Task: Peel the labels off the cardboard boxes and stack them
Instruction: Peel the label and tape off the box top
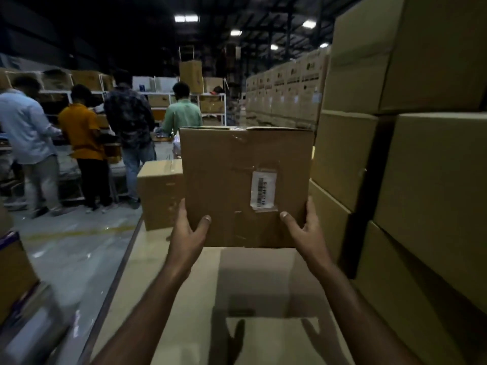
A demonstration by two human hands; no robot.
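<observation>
Item 1: cardboard box (237,185), brown, held up in the air in front of you above the table (163,272), clear of its surface, the broad face turned toward you. Clear tape strips cross that face, some wrinkled.

Item 2: label (263,190), white with a barcode and printed text too blurred to read, stuck on the right half of the box face under clear tape, running lengthwise top to bottom. Its lower corner looks slightly lifted.

Item 3: your left hand (188,233), clamped on the lower left edge of the box, thumb flat on the front face, fingers hidden behind.

Item 4: your right hand (303,227), gripping the lower right edge the same way, thumb tip just below the label.

Item 5: second box (159,193), sealed with tape, standing at the far left edge of the table behind the held one.

Item 6: stacked boxes (421,167), large and plain, piled in a wall along the right edge of the table.

Item 7: four people (87,143), backs turned, standing at shelves (210,101) across the floor to the left.
</observation>
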